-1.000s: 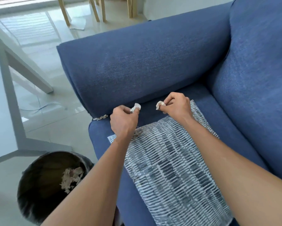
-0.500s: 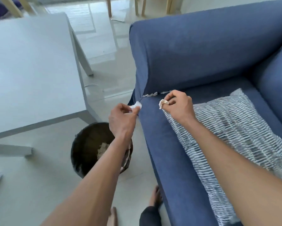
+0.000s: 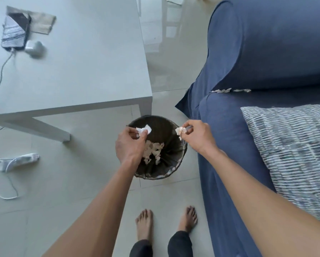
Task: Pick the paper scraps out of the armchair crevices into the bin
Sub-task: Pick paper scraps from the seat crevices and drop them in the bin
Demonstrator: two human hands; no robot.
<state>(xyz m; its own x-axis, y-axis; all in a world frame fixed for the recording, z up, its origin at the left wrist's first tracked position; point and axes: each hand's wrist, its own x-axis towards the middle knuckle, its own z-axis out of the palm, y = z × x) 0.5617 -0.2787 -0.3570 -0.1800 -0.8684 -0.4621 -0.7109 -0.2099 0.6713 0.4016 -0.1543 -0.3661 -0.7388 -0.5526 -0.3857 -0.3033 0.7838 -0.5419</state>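
Currently both forearms reach forward and down, wrists bent so the hands hang over the bin [image 3: 176, 169] on the floor. Left hand [image 3: 130, 145]: back of hand up, thumb and forefinger pinched in a closed grip on a white paper scrap [image 3: 144, 130], held above the bin's left rim. Right hand [image 3: 198, 138]: knuckles toward camera, fingertips clamped on a second crumpled scrap [image 3: 180, 130], held over the bin's right rim. Bin interior is dark, with a heap of discarded scraps [image 3: 153, 152] at the bottom. More paper bits [image 3: 229, 90] sit lodged in the crevice between armrest and seat of the blue armchair [image 3: 266, 43]. Striped cushion [image 3: 292, 145] lies on the seat. Grey table [image 3: 81, 62] stands left of the bin.
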